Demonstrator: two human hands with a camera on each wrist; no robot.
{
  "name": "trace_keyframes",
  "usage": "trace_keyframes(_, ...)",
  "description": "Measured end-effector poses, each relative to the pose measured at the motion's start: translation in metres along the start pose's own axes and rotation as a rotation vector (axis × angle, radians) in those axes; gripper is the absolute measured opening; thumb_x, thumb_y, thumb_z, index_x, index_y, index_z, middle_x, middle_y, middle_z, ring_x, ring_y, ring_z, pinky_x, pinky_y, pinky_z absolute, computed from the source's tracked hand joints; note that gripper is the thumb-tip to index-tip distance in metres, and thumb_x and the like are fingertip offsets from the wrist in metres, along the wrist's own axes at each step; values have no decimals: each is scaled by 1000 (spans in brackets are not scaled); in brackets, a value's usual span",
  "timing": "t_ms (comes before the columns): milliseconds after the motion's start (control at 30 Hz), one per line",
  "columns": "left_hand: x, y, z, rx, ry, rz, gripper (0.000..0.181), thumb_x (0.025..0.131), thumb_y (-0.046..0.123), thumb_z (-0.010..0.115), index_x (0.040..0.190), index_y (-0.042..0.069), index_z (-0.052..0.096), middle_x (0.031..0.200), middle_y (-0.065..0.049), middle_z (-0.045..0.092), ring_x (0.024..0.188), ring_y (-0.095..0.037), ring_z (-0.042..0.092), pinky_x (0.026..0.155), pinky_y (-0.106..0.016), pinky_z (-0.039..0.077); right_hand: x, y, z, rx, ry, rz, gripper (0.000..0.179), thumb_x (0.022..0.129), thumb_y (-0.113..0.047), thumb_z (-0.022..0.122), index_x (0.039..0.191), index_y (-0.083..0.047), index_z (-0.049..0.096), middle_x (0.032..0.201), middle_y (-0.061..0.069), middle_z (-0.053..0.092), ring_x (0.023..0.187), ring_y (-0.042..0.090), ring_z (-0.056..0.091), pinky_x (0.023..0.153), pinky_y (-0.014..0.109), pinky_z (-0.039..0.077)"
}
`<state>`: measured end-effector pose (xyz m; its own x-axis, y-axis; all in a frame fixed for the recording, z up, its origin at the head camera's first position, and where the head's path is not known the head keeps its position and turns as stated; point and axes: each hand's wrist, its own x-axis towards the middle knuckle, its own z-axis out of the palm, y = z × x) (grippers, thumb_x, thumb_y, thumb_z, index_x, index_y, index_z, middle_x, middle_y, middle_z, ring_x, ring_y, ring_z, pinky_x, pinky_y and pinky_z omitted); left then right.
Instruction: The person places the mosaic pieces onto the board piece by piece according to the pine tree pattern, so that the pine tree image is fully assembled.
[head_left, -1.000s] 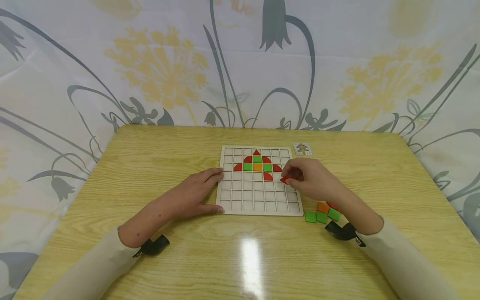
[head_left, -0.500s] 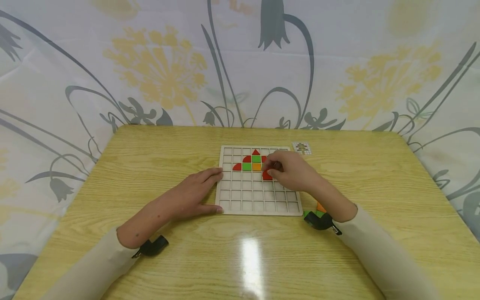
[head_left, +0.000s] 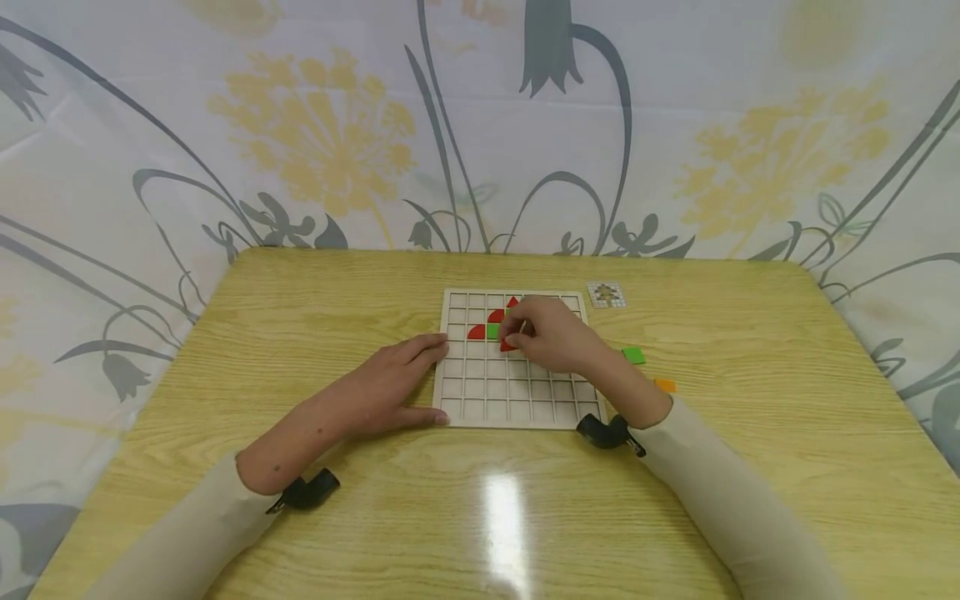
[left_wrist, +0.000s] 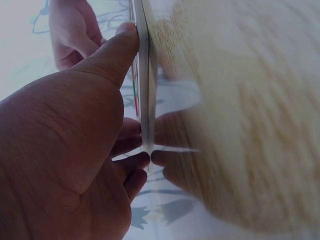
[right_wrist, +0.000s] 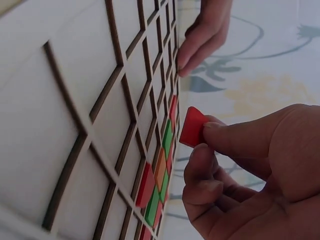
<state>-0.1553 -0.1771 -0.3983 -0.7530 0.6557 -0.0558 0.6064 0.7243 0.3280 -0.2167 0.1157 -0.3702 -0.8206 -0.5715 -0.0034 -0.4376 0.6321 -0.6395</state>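
My right hand [head_left: 555, 333] pinches a red tile [right_wrist: 192, 127] with a rounded corner between thumb and fingers, held just over the gridded wooden board [head_left: 480, 408]. Set in the board's cells are red, green and orange tiles, among them a green tile [head_left: 492, 331], a red quarter-round tile [head_left: 477, 332] and, in the right wrist view, an orange tile [right_wrist: 160, 167]. In the head view the right hand hides part of this pattern. My left hand [head_left: 386, 387] rests at the board's left edge, thumb at the near corner and fingertips farther up that side.
A small pattern card [head_left: 606, 294] lies beyond the board's far right corner. To the right of the board, a loose green tile [head_left: 633, 356] and an orange tile [head_left: 664, 385] show beside the right forearm. A flower-printed cloth [head_left: 480, 125] stands behind the table.
My right hand has carried the red tile leftward across the board, from its right side to beneath the pattern's middle. The left hand has stayed at the board's edge.
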Motion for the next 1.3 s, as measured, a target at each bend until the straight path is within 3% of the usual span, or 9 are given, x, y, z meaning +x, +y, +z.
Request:
trace_keyframes(533, 1, -1, -1, -13, 2, -4, 98, 97, 58, 73, 166, 2, 32, 173, -12, 28, 156, -34, 34, 124, -55, 34, 13, -7, 16, -56, 9, 6, 15, 100, -2, 70, 97, -12, 81, 99, 3, 69, 84, 21, 60, 77, 37, 53)
trace_keyframes(833, 1, -1, 1, -11, -2, -9, 99, 97, 60, 72, 166, 3, 31, 173, -11, 27, 156, -34, 34, 124, -55, 35, 13, -3, 20, -136, 45, -70, 18, 97, 0, 71, 92, -11, 85, 96, 5, 65, 78, 19, 54, 71, 34, 49)
trace_keyframes(1300, 0, -1, 0, -2, 4, 1, 99, 97, 60, 71, 166, 2, 31, 173, -13, 27, 156, -34, 34, 123, -56, 35, 11, -2, 22, -124, 62, -53, 12, 94, 3, 74, 93, -7, 80, 92, 5, 67, 80, 20, 58, 72, 35, 51)
